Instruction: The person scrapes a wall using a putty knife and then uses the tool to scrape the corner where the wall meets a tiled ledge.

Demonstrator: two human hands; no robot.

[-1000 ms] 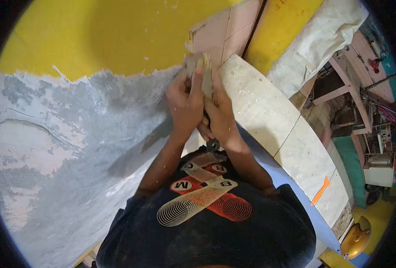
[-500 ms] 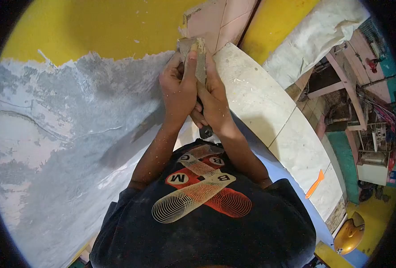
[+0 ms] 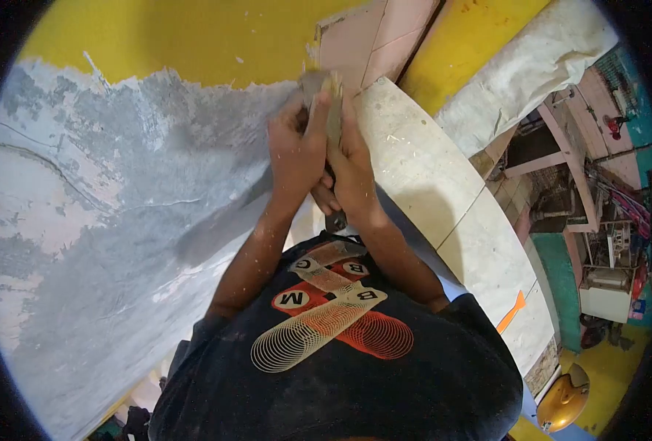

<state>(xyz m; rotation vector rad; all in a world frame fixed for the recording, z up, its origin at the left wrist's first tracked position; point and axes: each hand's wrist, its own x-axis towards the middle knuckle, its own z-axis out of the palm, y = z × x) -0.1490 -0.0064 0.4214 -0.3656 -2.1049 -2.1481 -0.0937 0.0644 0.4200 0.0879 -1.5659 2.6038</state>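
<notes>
Both my hands close around a paint scraper [image 3: 334,117], held up against the wall where its blade is smeared by motion. My left hand [image 3: 295,147] wraps the near-left side, its thumb lying along the blade. On the other side my right hand [image 3: 354,165] grips the handle, whose dark end [image 3: 335,221] sticks out below toward my shirt. Ahead is the wall's yellow paint [image 3: 215,40], with a ragged lower edge. Beneath that edge the wall is bare, a patchy grey and white surface [image 3: 142,169]. Small flecks show around my forearms.
A white tiled counter [image 3: 414,162] runs along my right, with paint flakes on it and an orange tool [image 3: 512,312] near its far end. Beyond are a pale sheet [image 3: 520,66], cluttered shelving [image 3: 572,158] and a gold-coloured helmet-like object [image 3: 563,403]. Pink tiles [image 3: 351,44] adjoin the yellow paint.
The view has shifted slightly. The scraper's blade and my fingers are now blurred by motion at nearly the same spot; both hands keep their hold.
</notes>
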